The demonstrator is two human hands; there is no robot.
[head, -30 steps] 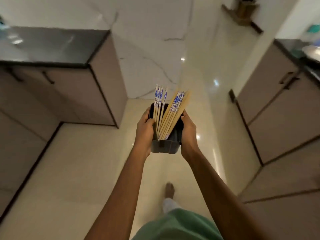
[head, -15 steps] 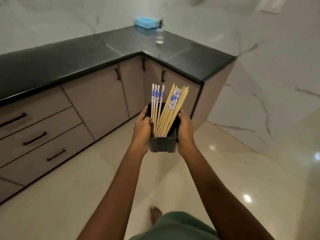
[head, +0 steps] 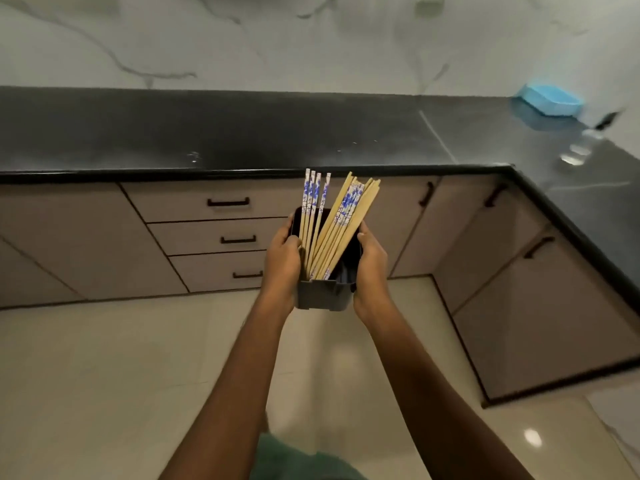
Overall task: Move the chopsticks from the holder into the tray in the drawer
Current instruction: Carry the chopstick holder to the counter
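Note:
A dark grey holder (head: 323, 295) is carried in front of me at chest height, over the floor. My left hand (head: 283, 259) grips its left side and my right hand (head: 372, 268) grips its right side. Several wooden chopsticks with blue-and-white tops (head: 337, 225) stand in it, one bunch upright at the left, the other leaning right. Behind the holder is a stack of three shut drawers; the top drawer (head: 221, 202) has a black handle. No tray is visible.
A black countertop (head: 242, 133) runs along the marble wall and turns the corner at the right. A blue dish (head: 549, 100) and a clear glass (head: 576, 154) sit on it at the far right. Cabinet doors (head: 519, 278) line the right side above a glossy cream floor (head: 104, 375).
The view has swung left from the open kitchen floor to face the counter and drawers squarely. The holder stays held between both hands, chopsticks unchanged.

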